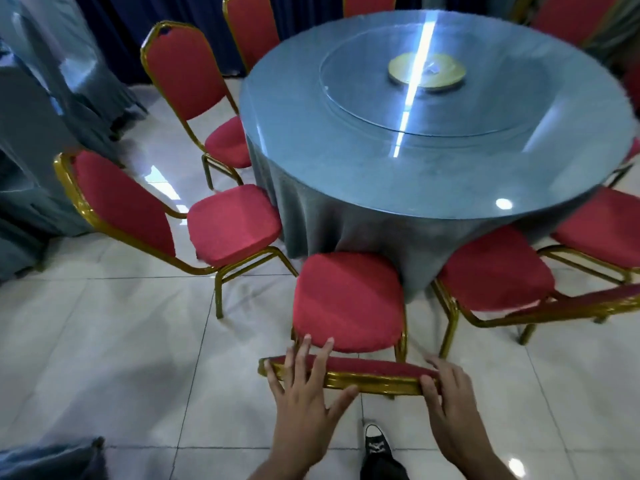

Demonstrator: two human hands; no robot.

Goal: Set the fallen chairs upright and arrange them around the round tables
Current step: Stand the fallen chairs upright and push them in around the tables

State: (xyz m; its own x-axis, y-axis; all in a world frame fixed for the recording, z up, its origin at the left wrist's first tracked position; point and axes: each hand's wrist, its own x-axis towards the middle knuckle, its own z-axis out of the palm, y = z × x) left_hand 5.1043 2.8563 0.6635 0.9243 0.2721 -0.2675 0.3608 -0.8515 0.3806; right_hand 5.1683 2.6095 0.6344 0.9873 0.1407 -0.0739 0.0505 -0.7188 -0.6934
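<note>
Gold tubing frames the backrest top of the nearest chair [349,303], and both hands meet it there. The left hand [304,400] lies over the left end of that top edge with fingers spread and straight, thumb stretched along the gold rail. The right hand [450,407] holds the right end, its thumb pressed on the near face of the rail and its fingers reaching over the red padding. This chair stands upright, its red seat pushed against the hanging cloth at the near edge of the round table [433,188].

A grey-blue cloth covers the table to the floor under a clear glossy sheet. At its centre sits a glass turntable [433,95] on a gold disc [426,72].

Eight red-and-gold chairs show around the table, some only in part, and every one that can be judged is upright: the held one, two at the left edge, two at the far-left edge, one far right, two at the right edge. Pale glossy tiles [121,358] make the floor. Dark blue curtains [114,15] hang behind, and grey draped furniture [41,133] stands at left. A black shoe [375,441] shows between the wrists.
</note>
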